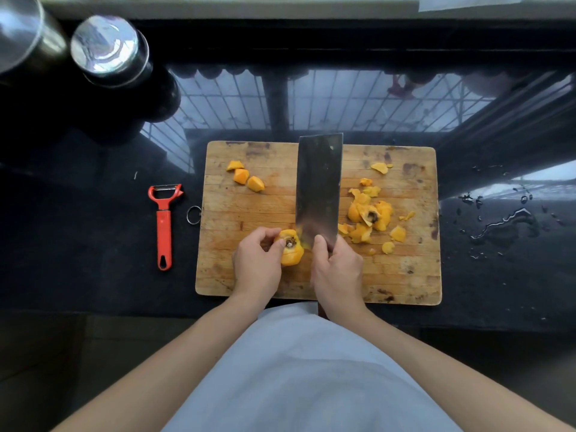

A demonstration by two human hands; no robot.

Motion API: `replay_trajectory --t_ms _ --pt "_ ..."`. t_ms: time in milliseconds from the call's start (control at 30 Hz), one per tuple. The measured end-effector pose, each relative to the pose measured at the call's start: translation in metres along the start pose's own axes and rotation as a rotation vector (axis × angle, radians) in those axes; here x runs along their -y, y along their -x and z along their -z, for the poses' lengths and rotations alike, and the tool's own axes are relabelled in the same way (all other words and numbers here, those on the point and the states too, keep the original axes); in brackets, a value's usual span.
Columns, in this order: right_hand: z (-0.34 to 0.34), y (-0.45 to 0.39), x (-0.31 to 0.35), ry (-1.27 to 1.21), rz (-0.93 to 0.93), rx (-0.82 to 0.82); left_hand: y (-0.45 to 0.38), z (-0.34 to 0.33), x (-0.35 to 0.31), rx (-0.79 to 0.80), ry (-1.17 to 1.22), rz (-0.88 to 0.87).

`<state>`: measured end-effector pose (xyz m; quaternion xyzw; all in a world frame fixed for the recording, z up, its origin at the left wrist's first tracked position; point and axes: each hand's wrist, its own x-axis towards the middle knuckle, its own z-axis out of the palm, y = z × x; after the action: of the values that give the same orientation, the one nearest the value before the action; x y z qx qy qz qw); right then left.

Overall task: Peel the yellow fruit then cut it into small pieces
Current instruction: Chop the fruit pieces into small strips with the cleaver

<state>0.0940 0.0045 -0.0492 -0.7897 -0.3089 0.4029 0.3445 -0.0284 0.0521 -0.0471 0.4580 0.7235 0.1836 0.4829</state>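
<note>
Yellow fruit (291, 247) in left grip (257, 263), cleaver (318, 188) in right grip (338, 269) alongside.

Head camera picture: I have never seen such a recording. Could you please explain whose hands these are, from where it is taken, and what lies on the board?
There is no machine. A person wears the camera on the head, looking down at their own hands. The left hand holds a yellow fruit; the right hand grips a cleaver beside it. On the cutting board lie cut pieces and peels. A red peeler rests on the dark counter.
</note>
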Motion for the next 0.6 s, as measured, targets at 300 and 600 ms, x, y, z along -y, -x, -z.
replay_trajectory --t_ms 300,600 --pt "0.005 0.006 0.010 -0.160 -0.084 0.011 0.010 -0.002 -0.004 -0.058 0.153 0.040" --pt "0.007 0.008 0.017 -0.218 -0.071 0.064 0.017 -0.014 -0.008 -0.001 -0.041 -0.181"
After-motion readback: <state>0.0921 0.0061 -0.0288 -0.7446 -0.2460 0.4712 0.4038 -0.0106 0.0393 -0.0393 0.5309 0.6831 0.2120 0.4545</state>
